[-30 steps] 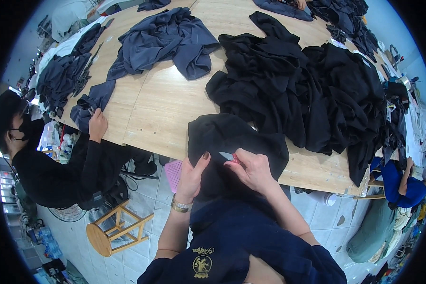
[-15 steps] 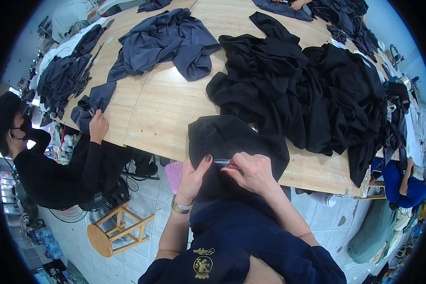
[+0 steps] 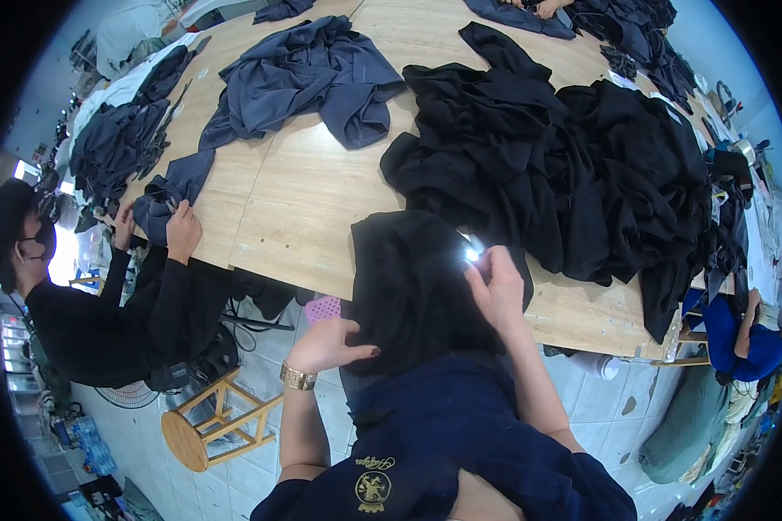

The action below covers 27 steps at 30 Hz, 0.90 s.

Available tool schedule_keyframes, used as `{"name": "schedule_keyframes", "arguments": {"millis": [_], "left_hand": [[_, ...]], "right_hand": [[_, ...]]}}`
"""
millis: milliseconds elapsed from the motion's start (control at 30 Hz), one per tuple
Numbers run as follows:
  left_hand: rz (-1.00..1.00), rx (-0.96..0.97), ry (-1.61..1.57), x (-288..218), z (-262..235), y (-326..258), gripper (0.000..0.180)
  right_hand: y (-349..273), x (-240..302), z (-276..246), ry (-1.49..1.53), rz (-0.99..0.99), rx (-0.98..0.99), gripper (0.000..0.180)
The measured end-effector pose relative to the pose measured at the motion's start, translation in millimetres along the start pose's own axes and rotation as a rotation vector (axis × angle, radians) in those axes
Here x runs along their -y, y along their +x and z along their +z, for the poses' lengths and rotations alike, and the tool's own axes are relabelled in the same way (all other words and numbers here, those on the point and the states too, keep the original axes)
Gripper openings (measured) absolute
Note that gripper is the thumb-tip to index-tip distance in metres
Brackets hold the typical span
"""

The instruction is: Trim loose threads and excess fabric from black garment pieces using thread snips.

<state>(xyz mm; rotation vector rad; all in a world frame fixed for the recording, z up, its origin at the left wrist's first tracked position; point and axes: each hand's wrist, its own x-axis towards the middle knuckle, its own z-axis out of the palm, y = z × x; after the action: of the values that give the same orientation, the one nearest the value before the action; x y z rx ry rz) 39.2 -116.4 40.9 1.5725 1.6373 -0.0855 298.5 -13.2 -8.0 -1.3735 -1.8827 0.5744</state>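
A black cloth piece [image 3: 417,286] hangs over the near table edge and onto my lap. At its left edge is my left hand [image 3: 326,343], its thumb lying on the cloth and its other fingers partly hidden behind the edge. Over the upper right of the cloth, my right hand [image 3: 498,291] has thumb and forefinger brought together. A bright glare at their tips hides what they hold, if anything. The red-handled thread snips of the earlier frame cannot be made out.
Black garments [image 3: 547,165] lie heaped ahead on the wooden table [image 3: 295,226], with a dark grey garment [image 3: 313,78] farther left. A co-worker [image 3: 87,304] handles grey cloth at the left. A wooden stool [image 3: 191,438] and a pink stool [image 3: 323,309] stand near my left.
My hands have parted: the left moved down and left, the right up and right. The thread snips seen in my right hand no longer show. The co-worker's second hand has come up to the cloth.
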Motion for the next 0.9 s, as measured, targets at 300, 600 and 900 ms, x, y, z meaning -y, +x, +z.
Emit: {"name": "schedule_keyframes", "arguments": {"millis": [300,600,900], "left_hand": [[-0.092,-0.840,-0.574,43.9,28.6,108.3,0.032],[0.408,-1.033,-1.329,27.7,-13.6,89.6,0.007],[-0.151,-0.202,-0.518,51.7,-15.7,-6.9,0.022]], "right_hand": [[-4.7,-45.3,5.9,-0.290,0.025,-0.047,0.027],[-0.6,-31.2,-48.6,0.072,-0.089,-0.497,0.019],[-38.1,-52.8,-89.7,-0.064,0.203,0.395,0.015]]}}
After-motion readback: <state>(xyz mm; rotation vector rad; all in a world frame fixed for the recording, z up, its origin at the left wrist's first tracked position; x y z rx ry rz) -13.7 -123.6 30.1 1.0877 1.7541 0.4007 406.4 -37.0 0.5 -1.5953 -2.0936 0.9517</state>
